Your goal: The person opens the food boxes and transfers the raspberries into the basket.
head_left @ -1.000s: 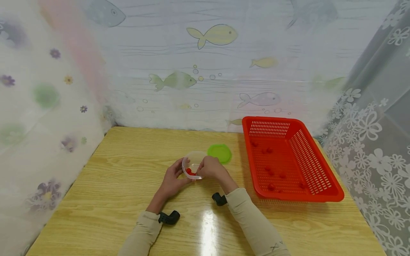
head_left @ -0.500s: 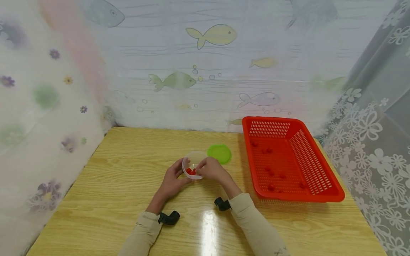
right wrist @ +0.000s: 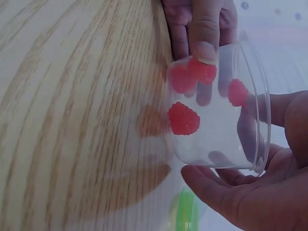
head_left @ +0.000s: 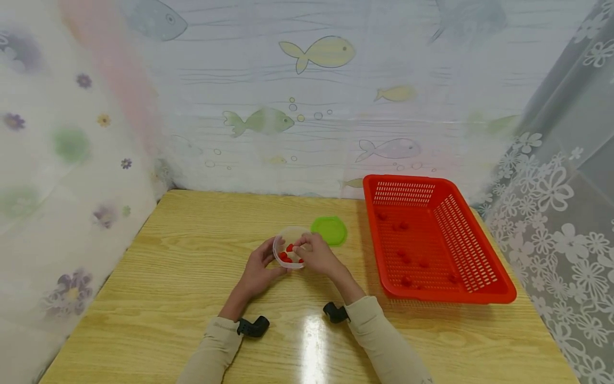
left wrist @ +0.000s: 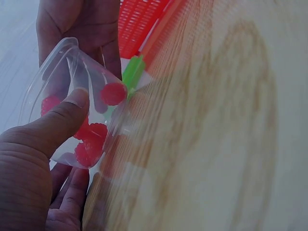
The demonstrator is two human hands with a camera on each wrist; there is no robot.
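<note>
A clear plastic tub (right wrist: 219, 139) stands on the table, gripped by my left hand (head_left: 258, 271) with the thumb on one side and fingers on the other. Several red raspberries (right wrist: 184, 118) lie on its bottom. My right hand (head_left: 320, 257) reaches over the rim, and its fingertips pinch one raspberry (head_left: 290, 248) inside the tub. In the right wrist view that held raspberry (right wrist: 237, 92) is above the others, seen through the wall. The right fingertips are partly hidden behind the plastic.
Just behind the tub lies a green lid (head_left: 329, 231). A large red basket (head_left: 438, 292) with several small red pieces inside stands on the right of the wooden table (head_left: 192, 234). Patterned curtains (head_left: 201, 80) hang behind and at both sides.
My right fingers have risen a little from the bottom of the tub, and a raspberry now shows between them. The left hand and tub have stayed in place.
</note>
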